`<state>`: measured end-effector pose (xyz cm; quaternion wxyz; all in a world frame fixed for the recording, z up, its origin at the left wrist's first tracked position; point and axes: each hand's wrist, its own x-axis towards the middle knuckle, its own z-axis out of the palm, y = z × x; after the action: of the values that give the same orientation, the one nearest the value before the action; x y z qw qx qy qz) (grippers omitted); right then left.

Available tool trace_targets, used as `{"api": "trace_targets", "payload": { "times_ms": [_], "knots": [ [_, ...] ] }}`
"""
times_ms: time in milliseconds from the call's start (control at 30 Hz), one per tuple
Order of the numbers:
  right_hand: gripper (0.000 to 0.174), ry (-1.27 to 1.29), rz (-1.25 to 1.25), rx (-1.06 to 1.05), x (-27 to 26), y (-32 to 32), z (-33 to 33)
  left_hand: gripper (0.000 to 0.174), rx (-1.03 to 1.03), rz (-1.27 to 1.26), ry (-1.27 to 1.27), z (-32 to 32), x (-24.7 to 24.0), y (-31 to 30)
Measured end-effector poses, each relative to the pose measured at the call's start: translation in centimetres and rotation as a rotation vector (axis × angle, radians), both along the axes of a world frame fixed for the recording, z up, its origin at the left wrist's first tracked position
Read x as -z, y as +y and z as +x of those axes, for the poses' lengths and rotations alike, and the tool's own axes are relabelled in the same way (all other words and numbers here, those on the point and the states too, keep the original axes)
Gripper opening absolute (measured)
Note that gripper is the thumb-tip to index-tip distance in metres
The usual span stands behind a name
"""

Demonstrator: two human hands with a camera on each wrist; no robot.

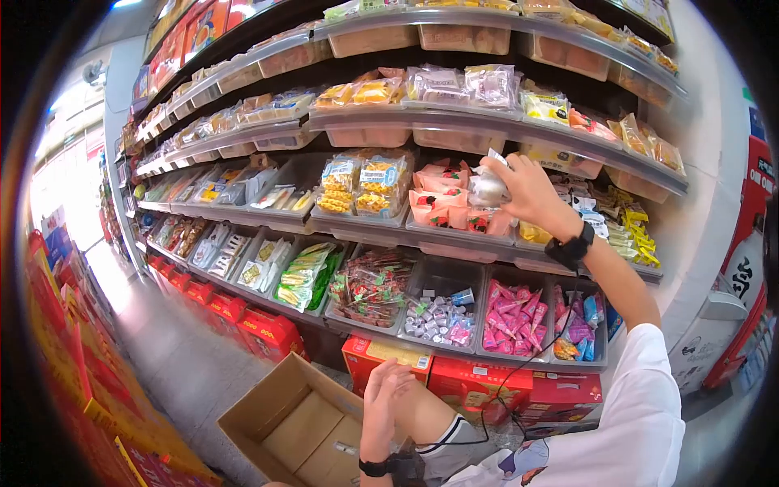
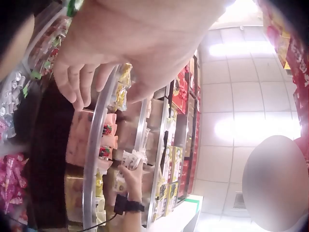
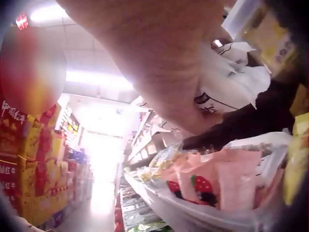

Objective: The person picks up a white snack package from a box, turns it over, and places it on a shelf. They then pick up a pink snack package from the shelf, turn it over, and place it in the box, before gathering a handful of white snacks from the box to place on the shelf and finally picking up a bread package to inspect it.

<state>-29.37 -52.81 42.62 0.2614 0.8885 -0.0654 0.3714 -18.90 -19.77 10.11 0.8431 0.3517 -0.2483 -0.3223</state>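
My right hand (image 1: 531,193) pinches white snack packets (image 3: 234,79) by their wrappers, held over a shelf bin. Pink packets with strawberry pictures (image 1: 438,195) fill that bin and lie just below and beside the fingers. In the right wrist view the white wrappers stick out past the palm, with dark print on them. Down by the knee, my left hand (image 1: 383,402) holds nothing, its fingers loosely bent, close to an open cardboard box (image 1: 268,390). From the left wrist view the same hand (image 2: 140,43) hangs in front of the shelf edge.
Clear-fronted shelves (image 1: 479,122) rise ahead, loaded with packaged snacks. Bags of yellow twisted snacks (image 1: 361,183) sit left of the pink packets. Lower bins hold pink cones (image 1: 513,321) and small cups (image 1: 442,321). Red gift boxes (image 1: 479,385) stand below. A black cable (image 1: 519,369) trails from the right wrist.
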Motion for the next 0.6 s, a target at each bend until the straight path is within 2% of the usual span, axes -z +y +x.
{"api": "trace_targets", "payload": {
  "times_ms": [233, 333, 433, 600],
  "knots": [
    [0.080, 0.033, -0.021, 0.081, -0.2, -4.7, 0.8, 0.037, 0.038, -0.017, -0.025, -0.1, 0.1, 0.2],
    [0.077, 0.071, 0.068, 0.070, 0.0, -5.8, 1.2, 0.036, 0.034, 0.002, -0.024, -0.1, -0.3, 0.5],
    [0.075, 0.084, 0.027, 0.001, 0.2, -6.7, 1.6, 0.039, -0.001, 0.032, -0.019, 0.1, -0.3, 0.4],
    [0.073, 0.218, 0.203, 0.011, -0.4, -7.4, 2.4, 0.037, 0.016, 0.031, -0.024, 0.3, 0.3, 0.2]
  ]
}}
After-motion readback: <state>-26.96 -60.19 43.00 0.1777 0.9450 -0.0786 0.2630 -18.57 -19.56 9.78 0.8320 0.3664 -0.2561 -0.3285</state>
